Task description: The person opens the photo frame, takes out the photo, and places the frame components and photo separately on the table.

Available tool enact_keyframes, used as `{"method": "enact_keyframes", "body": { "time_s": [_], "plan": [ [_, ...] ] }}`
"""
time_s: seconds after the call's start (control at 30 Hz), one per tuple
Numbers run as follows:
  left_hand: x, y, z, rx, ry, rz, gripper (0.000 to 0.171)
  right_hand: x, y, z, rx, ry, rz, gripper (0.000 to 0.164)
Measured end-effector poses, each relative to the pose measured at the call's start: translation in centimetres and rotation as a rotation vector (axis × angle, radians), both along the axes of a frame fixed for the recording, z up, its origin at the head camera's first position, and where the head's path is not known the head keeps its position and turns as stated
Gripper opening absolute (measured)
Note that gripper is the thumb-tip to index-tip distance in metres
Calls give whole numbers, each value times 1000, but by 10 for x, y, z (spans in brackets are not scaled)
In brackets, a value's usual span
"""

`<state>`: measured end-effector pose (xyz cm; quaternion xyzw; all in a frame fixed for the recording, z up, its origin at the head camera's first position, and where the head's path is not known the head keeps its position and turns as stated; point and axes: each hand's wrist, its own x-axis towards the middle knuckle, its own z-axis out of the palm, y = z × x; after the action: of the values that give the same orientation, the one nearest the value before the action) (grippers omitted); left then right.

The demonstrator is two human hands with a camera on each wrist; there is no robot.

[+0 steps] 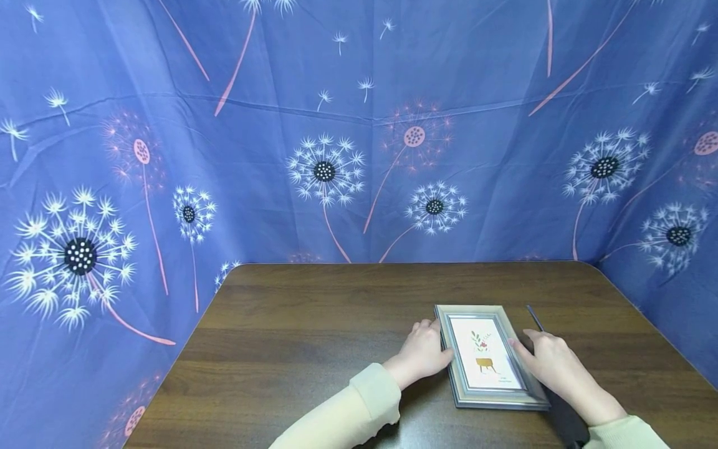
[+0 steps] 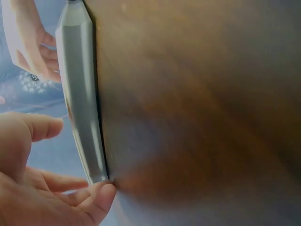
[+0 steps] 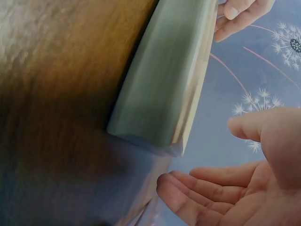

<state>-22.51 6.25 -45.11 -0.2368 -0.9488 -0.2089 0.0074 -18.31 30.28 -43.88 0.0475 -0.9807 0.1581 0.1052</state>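
A silver-grey picture frame (image 1: 457, 381) lies face up on the brown table, right of centre. Its white print shows a plant in a brown pot on legs. At its left side is my left hand (image 1: 422, 349); in the left wrist view its fingertips (image 2: 104, 190) touch the far end of the frame's side, the thumb held off it. My right hand (image 1: 552, 360) is along the opposite side. The right wrist view shows those fingers (image 3: 211, 190) loosely extended just beyond the frame's corner (image 3: 157, 122), thumb spread, nothing between them.
Beyond the right hand, a thin dark stick (image 1: 535, 318) lies on the wooden table (image 1: 314, 318), partly hidden by that hand. A blue dandelion-print cloth (image 1: 252, 187) hangs behind the table's back edge and along both sides.
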Motion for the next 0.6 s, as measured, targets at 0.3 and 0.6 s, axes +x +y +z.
{"method": "enact_keyframes", "body": {
  "time_s": [0.3,0.6],
  "plan": [
    [1,13,-1,76,-116,93,56,-9,2,-5,-9,-61,1,42],
    [5,20,0,83,-169,129,37,-14,4,-9,12,-165,-24,38]
  ]
}}
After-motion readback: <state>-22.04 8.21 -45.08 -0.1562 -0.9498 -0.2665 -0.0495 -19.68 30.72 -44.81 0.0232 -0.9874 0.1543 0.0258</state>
